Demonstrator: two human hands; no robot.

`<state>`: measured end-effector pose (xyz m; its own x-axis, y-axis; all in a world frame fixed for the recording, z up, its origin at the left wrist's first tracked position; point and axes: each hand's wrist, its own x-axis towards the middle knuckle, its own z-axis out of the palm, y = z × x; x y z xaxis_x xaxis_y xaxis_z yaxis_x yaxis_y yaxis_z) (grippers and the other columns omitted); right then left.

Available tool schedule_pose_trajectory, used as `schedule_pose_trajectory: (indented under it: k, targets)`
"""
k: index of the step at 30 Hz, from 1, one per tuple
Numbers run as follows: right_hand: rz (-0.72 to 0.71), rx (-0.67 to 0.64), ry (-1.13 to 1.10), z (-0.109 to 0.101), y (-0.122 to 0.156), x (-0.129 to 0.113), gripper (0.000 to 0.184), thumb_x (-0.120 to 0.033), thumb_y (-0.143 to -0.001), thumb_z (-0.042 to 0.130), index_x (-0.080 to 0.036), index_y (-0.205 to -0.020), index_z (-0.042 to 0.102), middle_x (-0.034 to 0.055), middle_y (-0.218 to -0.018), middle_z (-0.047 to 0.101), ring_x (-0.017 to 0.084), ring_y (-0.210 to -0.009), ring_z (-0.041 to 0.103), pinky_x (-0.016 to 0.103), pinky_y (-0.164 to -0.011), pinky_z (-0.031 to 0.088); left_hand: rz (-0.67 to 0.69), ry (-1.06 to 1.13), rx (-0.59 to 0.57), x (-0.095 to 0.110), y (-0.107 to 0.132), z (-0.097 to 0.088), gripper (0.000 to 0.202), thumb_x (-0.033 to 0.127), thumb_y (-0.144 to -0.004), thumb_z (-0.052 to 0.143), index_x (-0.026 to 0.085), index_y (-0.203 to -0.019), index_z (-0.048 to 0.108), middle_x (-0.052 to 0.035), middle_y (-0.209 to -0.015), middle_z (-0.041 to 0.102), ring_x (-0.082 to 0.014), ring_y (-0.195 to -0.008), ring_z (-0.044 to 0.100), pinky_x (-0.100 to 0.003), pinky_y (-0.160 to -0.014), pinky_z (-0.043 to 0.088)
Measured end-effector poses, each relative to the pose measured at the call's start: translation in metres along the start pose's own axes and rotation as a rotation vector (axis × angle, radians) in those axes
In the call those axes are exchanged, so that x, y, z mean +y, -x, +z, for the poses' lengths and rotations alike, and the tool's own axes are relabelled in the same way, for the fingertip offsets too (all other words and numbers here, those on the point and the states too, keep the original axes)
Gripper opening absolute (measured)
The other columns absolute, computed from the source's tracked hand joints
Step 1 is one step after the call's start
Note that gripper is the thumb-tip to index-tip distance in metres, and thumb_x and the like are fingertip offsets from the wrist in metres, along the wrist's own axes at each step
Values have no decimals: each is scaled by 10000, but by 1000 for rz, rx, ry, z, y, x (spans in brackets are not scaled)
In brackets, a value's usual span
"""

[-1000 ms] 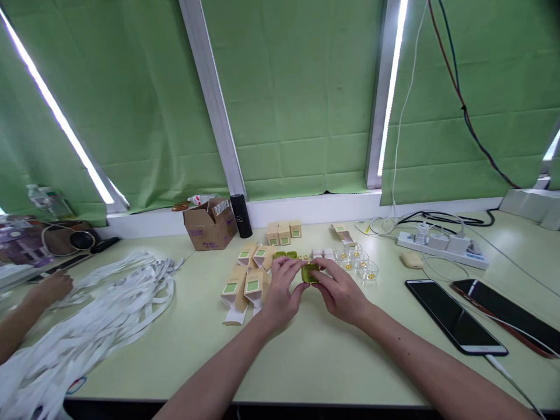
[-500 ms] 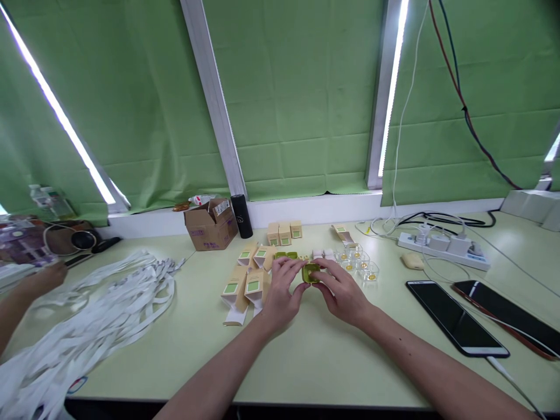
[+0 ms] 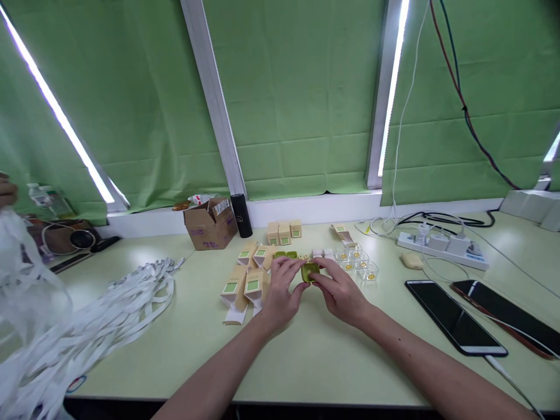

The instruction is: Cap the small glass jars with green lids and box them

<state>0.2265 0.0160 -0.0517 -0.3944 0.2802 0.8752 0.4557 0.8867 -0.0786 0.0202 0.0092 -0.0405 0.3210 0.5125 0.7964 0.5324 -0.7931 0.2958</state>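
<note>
A small olive-green square case (image 3: 310, 270) is gripped between my two hands over the middle of the table. My left hand (image 3: 283, 291) is closed on its left side. My right hand (image 3: 343, 291) holds its right edge, with a finger reaching inside. Just behind lie more green cases (image 3: 285, 255) and small white pieces (image 3: 322, 253), partly covered by my hands. Several clear cups with yellow bits (image 3: 362, 263) stand right of my right hand. Several open beige cartons with green labels (image 3: 252, 283) lie beside my left hand.
Three closed beige boxes (image 3: 284, 233) stand at the back, near a cardboard box (image 3: 210, 224) and a black cylinder (image 3: 241, 216). A power strip (image 3: 444, 248) and two phones (image 3: 455, 318) lie right. White straps (image 3: 109, 326) cover the left, where another person's hand (image 3: 6, 191) lifts some.
The other person's hand at the far left has risen, pulling white straps up from the pile. My hands and the green case have barely moved.
</note>
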Motion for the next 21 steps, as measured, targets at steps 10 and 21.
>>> schedule_pose_trajectory:
  k: [10, 21]
  targets:
    - [46, -1, -26, 3, 3, 2, 382, -95, -1016, 479, -233, -1356, 585, 182, -1357, 600, 310, -1268, 623, 515, -988, 613, 0, 13, -11, 2, -1, -2, 474, 172, -969, 649, 251, -1428, 559, -108, -1278, 690, -297, -1227, 486, -503, -1042, 480]
    - [153, -7, -139, -4, 2, -4, 631, -159, -1021, 537, -275, -1602, 320, 161, -1550, 515, 315, -1472, 482, 547, -1131, 540, -180, 102, 22, -4, 2, 2, 284, 267, -985, 643, 242, -1267, 661, -115, -1181, 670, -271, -1166, 584, -446, -985, 540]
